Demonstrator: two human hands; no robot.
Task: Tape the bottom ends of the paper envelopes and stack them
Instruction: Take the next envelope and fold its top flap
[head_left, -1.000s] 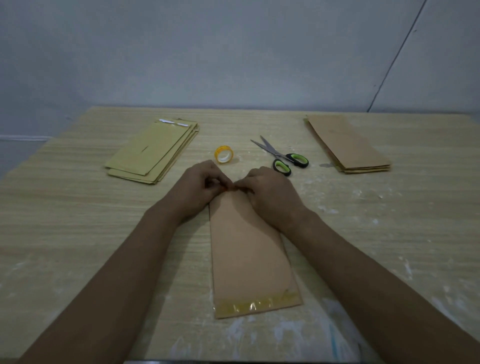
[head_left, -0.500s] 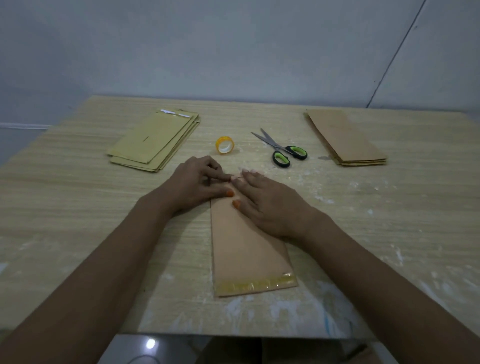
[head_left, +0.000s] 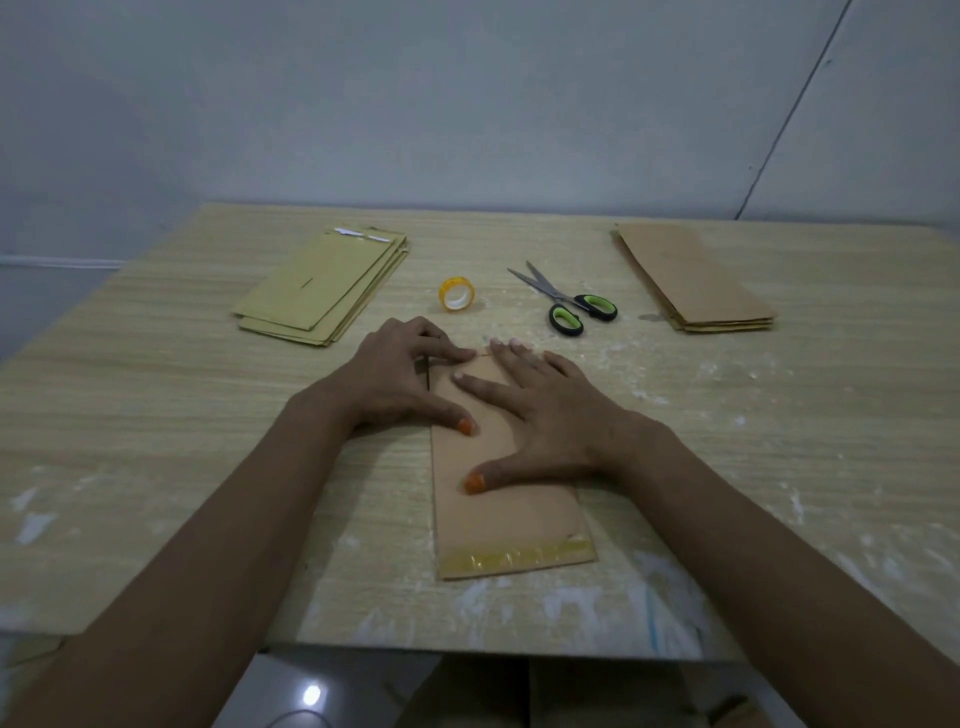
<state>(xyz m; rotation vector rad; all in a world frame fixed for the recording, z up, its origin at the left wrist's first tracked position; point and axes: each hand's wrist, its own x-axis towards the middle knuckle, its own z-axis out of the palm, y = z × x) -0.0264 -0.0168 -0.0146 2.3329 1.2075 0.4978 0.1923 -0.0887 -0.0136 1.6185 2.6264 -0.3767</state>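
Observation:
A brown paper envelope (head_left: 511, 512) lies lengthwise on the table in front of me, with a strip of clear tape across its near end. My right hand (head_left: 540, 410) lies flat on its upper half, fingers spread and straight, thumb pressing near the middle. My left hand (head_left: 397, 382) rests at the envelope's far left corner, its fingers reaching onto the top edge and its thumb pressing on the left side. The far end of the envelope is mostly hidden under both hands.
A stack of yellowish envelopes (head_left: 322, 283) lies at the far left, a stack of brown envelopes (head_left: 693, 278) at the far right. A small tape roll (head_left: 457, 294) and green-handled scissors (head_left: 569, 299) sit between them. White smears mark the wooden table (head_left: 805, 441).
Both hands pinched at the envelope's far end a second ago. The right hand has since flattened and spread over the envelope, and the left thumb has slid down its left side.

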